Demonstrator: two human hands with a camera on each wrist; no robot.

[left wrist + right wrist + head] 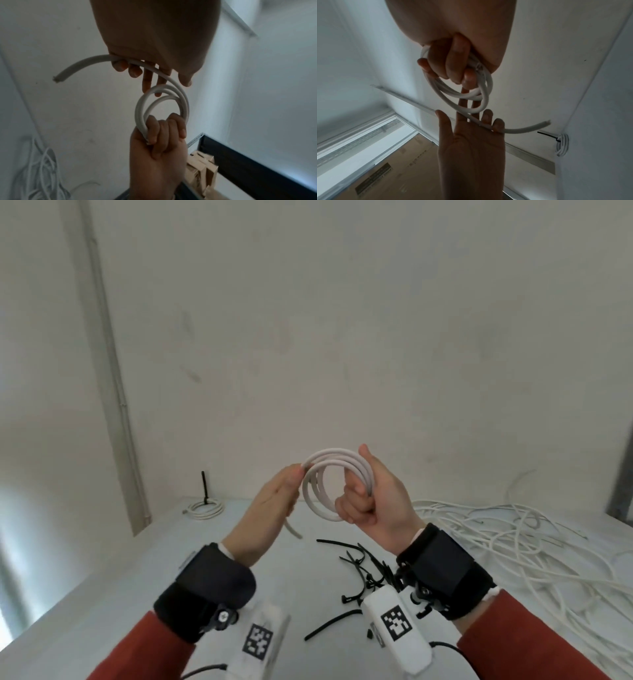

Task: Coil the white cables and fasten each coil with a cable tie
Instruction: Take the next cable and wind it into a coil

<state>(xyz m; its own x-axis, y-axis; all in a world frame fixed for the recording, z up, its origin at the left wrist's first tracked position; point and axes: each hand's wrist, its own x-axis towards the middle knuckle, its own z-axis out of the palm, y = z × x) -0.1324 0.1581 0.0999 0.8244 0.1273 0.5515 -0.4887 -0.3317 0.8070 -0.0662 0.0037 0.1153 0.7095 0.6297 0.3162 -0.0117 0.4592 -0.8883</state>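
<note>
Right hand [373, 494] was fisted through the coil [330, 455], fingers clamped round its right side, loops upright in the air above the table [102, 594]. Left hand [270, 508] sat just left of the coil, ring and little fingers curled over the loose end [293, 529], index and middle straight with tips touching the loops. The loose end ran from the coil's left edge through that palm, pointing down-left, with only a short stub free. Cable ties [368, 571] lay on the table below, between the wrists, nearer the right. Judgement: tuck in the stub, then the left hand fetches a tie. Uncoiled cables [496, 542] were piled right; tied coil [205, 508] far left.
</note>
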